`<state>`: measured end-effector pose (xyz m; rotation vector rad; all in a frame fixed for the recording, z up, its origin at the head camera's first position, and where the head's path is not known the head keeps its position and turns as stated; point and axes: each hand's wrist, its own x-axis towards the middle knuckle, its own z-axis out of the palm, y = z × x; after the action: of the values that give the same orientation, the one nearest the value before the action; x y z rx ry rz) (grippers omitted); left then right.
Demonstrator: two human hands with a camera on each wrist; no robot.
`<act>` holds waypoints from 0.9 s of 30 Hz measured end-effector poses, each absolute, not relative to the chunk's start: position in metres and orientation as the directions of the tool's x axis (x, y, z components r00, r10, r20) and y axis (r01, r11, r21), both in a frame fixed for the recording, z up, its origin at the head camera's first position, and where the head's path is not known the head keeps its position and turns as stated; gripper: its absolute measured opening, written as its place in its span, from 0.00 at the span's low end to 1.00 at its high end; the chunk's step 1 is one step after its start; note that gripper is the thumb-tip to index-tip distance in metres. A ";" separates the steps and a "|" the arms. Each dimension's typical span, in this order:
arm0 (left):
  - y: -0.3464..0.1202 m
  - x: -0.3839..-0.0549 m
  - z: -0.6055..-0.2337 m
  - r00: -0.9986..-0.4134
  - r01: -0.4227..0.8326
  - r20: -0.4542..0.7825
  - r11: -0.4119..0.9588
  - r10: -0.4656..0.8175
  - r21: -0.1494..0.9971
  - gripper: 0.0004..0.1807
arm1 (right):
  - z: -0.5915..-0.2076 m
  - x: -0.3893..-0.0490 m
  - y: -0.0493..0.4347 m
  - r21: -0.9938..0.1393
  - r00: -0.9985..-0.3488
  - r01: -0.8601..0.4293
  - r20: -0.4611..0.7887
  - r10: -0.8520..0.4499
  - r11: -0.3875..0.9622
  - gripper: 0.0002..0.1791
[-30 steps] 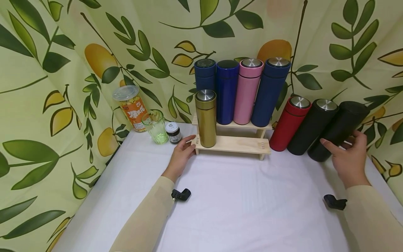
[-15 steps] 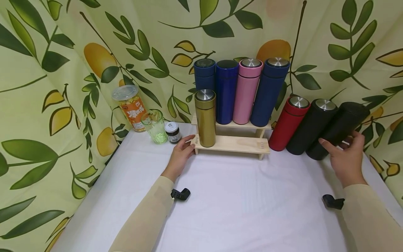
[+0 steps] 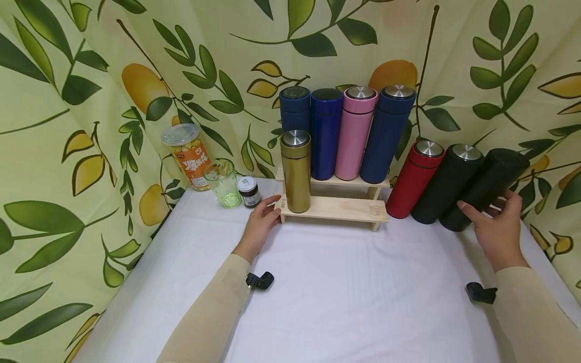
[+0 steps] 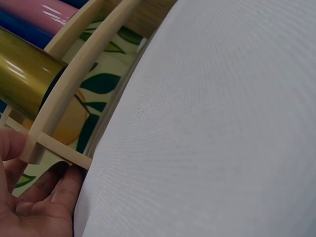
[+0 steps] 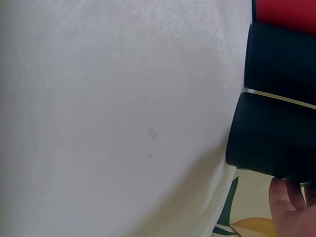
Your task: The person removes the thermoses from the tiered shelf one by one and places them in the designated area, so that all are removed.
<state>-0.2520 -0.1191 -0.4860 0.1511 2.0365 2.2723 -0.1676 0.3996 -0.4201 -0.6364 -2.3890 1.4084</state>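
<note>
With its thumb and fingers, my left hand (image 3: 258, 224) grips the left end of the low front wooden shelf (image 3: 345, 207); the left wrist view shows fingers below the board. A gold thermos (image 3: 297, 176) stands on this shelf near the hand. At the far right, my right hand (image 3: 501, 234) holds a matte black thermos (image 3: 487, 184) low on its body, thumb across the near side and fingers at its right. A second black thermos (image 3: 447, 184) with a steel lid and a red thermos (image 3: 415, 181) stand left of it in a row.
Behind, a higher wooden shelf (image 3: 327, 180) bears two blue thermoses, a pink thermos (image 3: 355, 136) and a tall navy thermos (image 3: 387, 136). Left stand a snack tub (image 3: 192, 161), a green glass (image 3: 224, 186) and a small dark jar (image 3: 249, 194). Patterned cloth hangs around the white table (image 3: 354, 287).
The view has shifted slightly. Both hands keep their places on the shelf end and the black thermos, and the bottles stand much as before.
</note>
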 end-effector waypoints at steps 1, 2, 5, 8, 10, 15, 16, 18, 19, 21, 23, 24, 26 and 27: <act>-0.119 -0.252 -0.486 -0.992 0.001 0.016 -0.110 0.129 0.994 0.26 | -0.420 -0.167 0.400 -0.877 -0.860 0.220 0.033 0.510 0.427 0.52; -0.119 -0.252 -0.486 -0.992 0.002 0.016 -0.112 0.128 0.994 0.26 | -0.420 -0.167 0.400 -0.875 -0.860 0.217 0.038 0.508 0.433 0.52; -0.118 -0.251 -0.484 -0.992 0.005 0.019 -0.112 0.125 0.994 0.26 | -0.420 -0.166 0.400 -0.873 -0.863 0.204 0.053 0.503 0.443 0.51; -0.118 -0.250 -0.484 -0.992 0.006 0.020 -0.109 0.123 0.994 0.26 | -0.421 -0.165 0.401 -0.871 -0.864 0.197 0.062 0.499 0.450 0.50; -0.118 -0.250 -0.485 -0.992 0.008 0.021 -0.104 0.122 0.995 0.26 | -0.421 -0.165 0.400 -0.869 -0.864 0.194 0.069 0.499 0.456 0.50; -0.118 -0.250 -0.485 -0.993 0.008 0.019 -0.090 0.118 0.996 0.25 | -0.422 -0.164 0.402 -0.862 -0.866 0.190 0.078 0.494 0.469 0.51; -0.118 -0.250 -0.486 -0.993 0.007 0.017 -0.087 0.118 0.996 0.25 | -0.422 -0.164 0.402 -0.861 -0.866 0.192 0.077 0.493 0.471 0.51; -0.119 -0.251 -0.486 -0.993 0.004 0.014 -0.083 0.119 0.997 0.25 | -0.423 -0.164 0.403 -0.859 -0.867 0.198 0.071 0.492 0.473 0.51; -0.119 -0.250 -0.486 -0.993 0.004 0.014 -0.082 0.120 0.997 0.25 | -0.423 -0.164 0.403 -0.858 -0.867 0.200 0.069 0.493 0.473 0.51; -0.119 -0.251 -0.487 -0.993 0.003 0.012 -0.080 0.122 0.997 0.25 | -0.423 -0.164 0.403 -0.859 -0.867 0.201 0.068 0.494 0.471 0.52; -0.119 -0.251 -0.487 -0.992 0.002 0.012 -0.082 0.122 0.997 0.25 | -0.423 -0.164 0.403 -0.860 -0.867 0.201 0.066 0.494 0.469 0.52; -0.119 -0.251 -0.486 -0.992 0.001 0.011 -0.084 0.122 0.996 0.26 | -0.423 -0.164 0.402 -0.861 -0.867 0.200 0.068 0.494 0.469 0.52; -0.119 -0.251 -0.486 -0.993 -0.001 0.010 -0.091 0.122 0.996 0.26 | -0.422 -0.163 0.402 -0.861 -0.868 0.198 0.068 0.491 0.468 0.52; -0.119 -0.251 -0.486 -0.993 -0.001 0.010 -0.093 0.122 0.996 0.26 | -0.421 -0.162 0.401 -0.862 -0.867 0.197 0.070 0.493 0.468 0.52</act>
<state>-0.2507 -0.1186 -0.4855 0.1373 2.0579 2.2585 -0.1619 0.4013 -0.4215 -0.5857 -2.4113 1.3552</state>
